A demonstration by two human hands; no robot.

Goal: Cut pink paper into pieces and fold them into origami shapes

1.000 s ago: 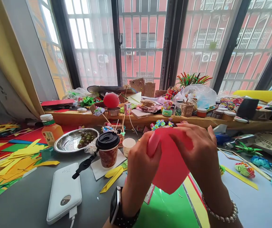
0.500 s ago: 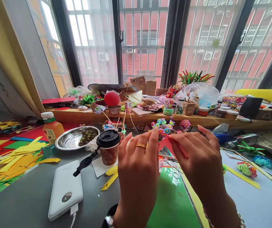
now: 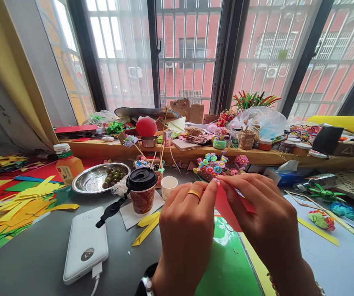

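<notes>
Red paper (image 3: pixel 231 210) swung lower, pinched by left hand (image 3: pixel 189 224) and right hand (image 3: pixel 265 213), grey table (image 3: pixel 38 257), barred windows (image 3: pixel 187 78)

Round silver metal dish (image 3: pixel 87 181), smooth, glossy. Right of dish: brown paper cup with matt black plastic lid (image 3: pixel 141 179). Below dish: smooth white plastic power bank (image 3: pixel 82 242). Left of dish: yellow paper strips (image 3: pixel 25 201), matt. Under dish: smooth grey tabletop (image 3: pixel 41 259).

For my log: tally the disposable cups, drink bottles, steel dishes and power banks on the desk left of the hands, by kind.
Disposable cups: 2 (lidded cup, open cup)
Drink bottle: 1
Steel dish: 1
Power bank: 1
Total: 5
</notes>
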